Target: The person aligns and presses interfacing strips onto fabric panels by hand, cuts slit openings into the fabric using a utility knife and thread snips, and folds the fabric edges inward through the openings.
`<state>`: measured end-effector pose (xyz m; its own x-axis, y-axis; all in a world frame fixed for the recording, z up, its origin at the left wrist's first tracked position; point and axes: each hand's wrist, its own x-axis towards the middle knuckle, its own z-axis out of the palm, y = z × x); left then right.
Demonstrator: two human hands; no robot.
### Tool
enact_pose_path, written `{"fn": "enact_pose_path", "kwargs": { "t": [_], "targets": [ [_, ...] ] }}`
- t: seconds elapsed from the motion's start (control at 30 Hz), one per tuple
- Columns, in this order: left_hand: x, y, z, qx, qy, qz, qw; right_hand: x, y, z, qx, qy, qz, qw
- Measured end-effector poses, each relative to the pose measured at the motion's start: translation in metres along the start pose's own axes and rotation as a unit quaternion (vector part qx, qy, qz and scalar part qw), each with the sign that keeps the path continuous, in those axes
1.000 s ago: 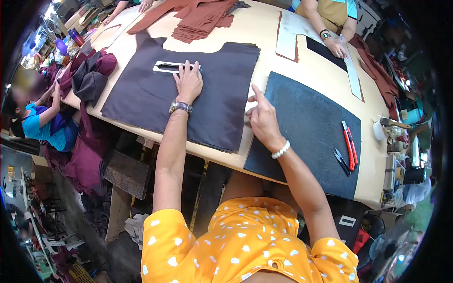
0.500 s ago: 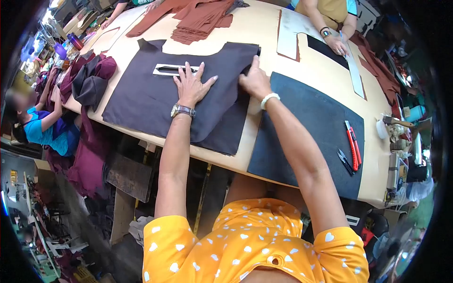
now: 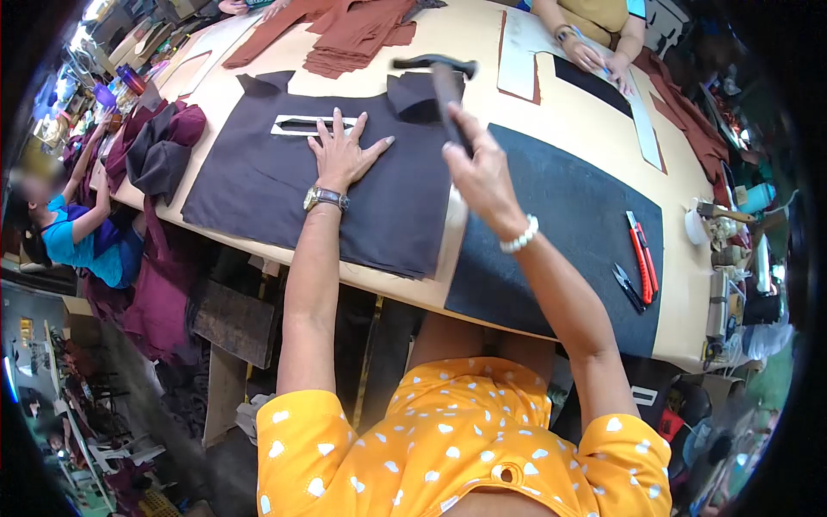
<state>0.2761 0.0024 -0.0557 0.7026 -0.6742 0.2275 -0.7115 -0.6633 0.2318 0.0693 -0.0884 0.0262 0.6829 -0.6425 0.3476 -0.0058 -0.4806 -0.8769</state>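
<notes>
My left hand [image 3: 340, 155] lies flat with fingers spread on a dark brown fabric piece [image 3: 284, 189]. Under its fingertips is a small white rectangular template [image 3: 291, 126] with a dark pointed slot. My right hand [image 3: 487, 172] is wrapped round the handle of a hammer [image 3: 446, 90], raised near the fabric's right edge. The hammer's dark head is beyond the fabric's far right corner, which looks folded over. Below my right forearm lies a dark cutting mat [image 3: 551, 250].
Red utility knives [image 3: 644, 258] and dark thread snips [image 3: 631, 289] lie on the mat. Rust-coloured fabric strips [image 3: 353, 43] are at the back. Across the table, a co-worker's hands [image 3: 603, 65] work by white templates. Another person sits left, beside maroon fabric [image 3: 177, 129].
My right hand has left the fabric's right edge and now holds a raised hammer. The fabric's far right corner now appears folded. My left hand stays spread on the fabric.
</notes>
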Motion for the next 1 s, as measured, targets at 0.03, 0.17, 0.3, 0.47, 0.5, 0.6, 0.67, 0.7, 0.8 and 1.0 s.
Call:
{"fn": "enact_pose_path", "kwargs": {
  "t": [0.03,0.17,0.3,0.47,0.5,0.6,0.67,0.7,0.8,1.0],
  "targets": [
    [0.000,0.000,0.001,0.000,-0.001,0.001,1.000,-0.016,-0.014,-0.001,0.018,-0.043,0.014,0.999],
    [0.005,-0.010,0.011,0.028,-0.020,0.008,0.999,-0.035,-0.028,0.006,0.041,-0.177,0.113,0.977],
    [0.003,-0.006,0.005,0.013,-0.001,0.011,1.000,-0.022,0.005,0.031,-0.051,-0.139,0.080,0.986],
    [0.002,-0.001,0.002,0.020,-0.010,0.001,1.000,0.025,0.037,0.055,-0.109,-0.035,0.114,0.987],
    [0.002,-0.001,0.002,0.018,-0.011,0.001,1.000,0.034,0.041,0.060,-0.111,-0.015,0.140,0.984],
    [0.003,-0.001,0.000,0.034,-0.010,0.001,0.999,0.035,0.048,0.072,-0.213,-0.025,0.089,0.973],
    [0.004,-0.003,0.003,0.048,-0.005,0.012,0.999,0.022,0.043,0.075,-0.200,-0.013,0.090,0.976],
    [0.004,-0.004,0.006,0.060,0.001,0.015,0.998,0.008,0.030,0.066,-0.243,-0.041,0.027,0.969],
    [0.005,0.000,0.001,0.127,0.001,0.025,0.992,-0.050,0.000,0.028,-0.224,-0.016,-0.079,0.971],
    [0.020,-0.020,0.015,0.153,0.035,0.085,0.984,-0.191,-0.007,-0.117,-0.293,0.189,-0.180,0.920]
  ]
}}
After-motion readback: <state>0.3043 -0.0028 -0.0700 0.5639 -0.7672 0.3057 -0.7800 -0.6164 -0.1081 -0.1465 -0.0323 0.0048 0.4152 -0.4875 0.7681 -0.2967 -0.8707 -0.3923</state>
